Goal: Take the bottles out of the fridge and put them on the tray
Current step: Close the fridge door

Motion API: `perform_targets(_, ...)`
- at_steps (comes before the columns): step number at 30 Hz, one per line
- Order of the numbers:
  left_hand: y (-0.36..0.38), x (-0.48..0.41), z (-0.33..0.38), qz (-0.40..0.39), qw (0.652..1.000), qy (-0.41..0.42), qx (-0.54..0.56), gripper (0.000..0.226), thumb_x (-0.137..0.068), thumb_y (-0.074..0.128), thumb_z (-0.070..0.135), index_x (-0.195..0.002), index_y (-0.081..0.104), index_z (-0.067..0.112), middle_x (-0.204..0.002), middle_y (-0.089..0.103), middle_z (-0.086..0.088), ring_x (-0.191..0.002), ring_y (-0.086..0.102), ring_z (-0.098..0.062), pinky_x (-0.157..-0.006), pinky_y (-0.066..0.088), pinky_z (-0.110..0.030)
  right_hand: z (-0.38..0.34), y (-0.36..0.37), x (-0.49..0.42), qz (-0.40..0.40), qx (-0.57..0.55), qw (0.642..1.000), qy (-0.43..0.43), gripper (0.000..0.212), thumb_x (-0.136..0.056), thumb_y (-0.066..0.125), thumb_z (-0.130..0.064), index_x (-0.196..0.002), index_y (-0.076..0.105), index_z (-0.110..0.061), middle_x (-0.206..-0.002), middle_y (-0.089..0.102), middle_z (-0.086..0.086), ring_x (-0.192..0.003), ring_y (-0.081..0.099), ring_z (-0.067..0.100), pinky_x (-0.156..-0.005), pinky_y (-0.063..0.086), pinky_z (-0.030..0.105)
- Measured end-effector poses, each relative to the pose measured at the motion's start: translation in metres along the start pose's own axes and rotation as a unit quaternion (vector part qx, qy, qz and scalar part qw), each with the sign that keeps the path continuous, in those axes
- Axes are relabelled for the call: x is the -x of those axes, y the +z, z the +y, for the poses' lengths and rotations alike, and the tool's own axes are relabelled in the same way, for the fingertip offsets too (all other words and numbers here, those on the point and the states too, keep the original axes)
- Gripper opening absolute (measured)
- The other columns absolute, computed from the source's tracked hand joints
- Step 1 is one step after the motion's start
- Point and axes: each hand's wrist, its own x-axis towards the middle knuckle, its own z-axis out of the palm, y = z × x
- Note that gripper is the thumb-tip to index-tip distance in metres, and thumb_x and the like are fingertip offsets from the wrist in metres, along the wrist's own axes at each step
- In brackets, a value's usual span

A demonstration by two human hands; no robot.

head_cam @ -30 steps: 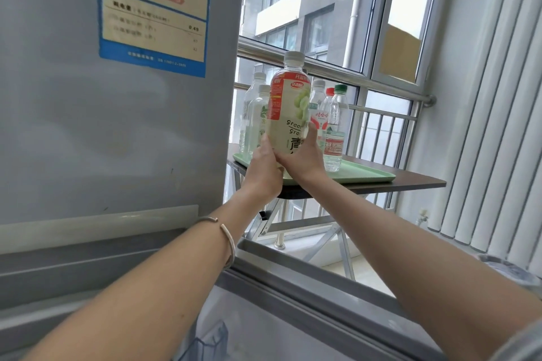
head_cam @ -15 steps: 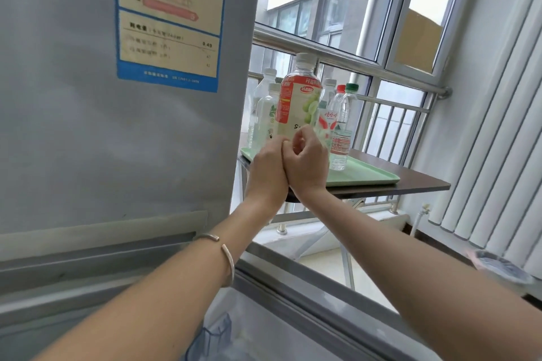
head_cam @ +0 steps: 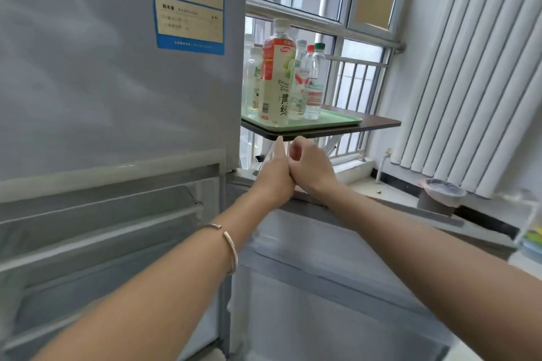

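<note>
Bottles cluster upright on the green tray [head_cam: 337, 122] at one o'clock, long axes vertical, caps up. Nearest stands the tall green-tea bottle [head_cam: 276, 79], label facing the camera, at the tray's front edge. Below the table [head_cam: 378, 124], both hands meet empty: left hand [head_cam: 275, 173] with one finger extended upward, right hand [head_cam: 311, 167] loosely curled, touching it. Fridge [head_cam: 117, 67] fills nine o'clock.

Rear bottles [head_cam: 252, 79] half hidden behind fridge [head_cam: 117, 67]; sticker [head_cam: 189, 0] text blurred.
</note>
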Motion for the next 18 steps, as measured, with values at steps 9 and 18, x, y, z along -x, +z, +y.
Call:
perform_targets(9, 0.021, 0.052, 0.000, -0.135, 0.979, 0.008, -0.151, 0.066, -0.088, 0.044, 0.002, -0.147, 0.019, 0.018, -0.146, 0.043, -0.001, -0.138, 0.038, -0.023, -0.121, 0.002, -0.052, 0.003, -0.033, 0.092, -0.115, 0.075, 0.990, -0.001, 0.038, -0.077, 0.055, -0.015, -0.114, 0.062, -0.013, -0.109, 0.071, 0.007, -0.103, 0.064, 0.025, -0.091, 0.051, 0.039)
perform_targets(18, 0.011, 0.063, -0.006, -0.126, 0.974, 0.005, -0.190, 0.039, -0.099, 0.035, 0.015, -0.137, 0.036, 0.021, -0.137, 0.052, -0.001, -0.135, 0.042, -0.022, -0.119, 0.000, -0.056, 0.000, -0.039, 0.107, -0.151, 0.150, 0.974, -0.076, 0.031, -0.086, 0.062, -0.018, -0.116, 0.062, -0.015, -0.111, 0.069, 0.007, -0.101, 0.063, 0.026, -0.083, 0.051, 0.037)
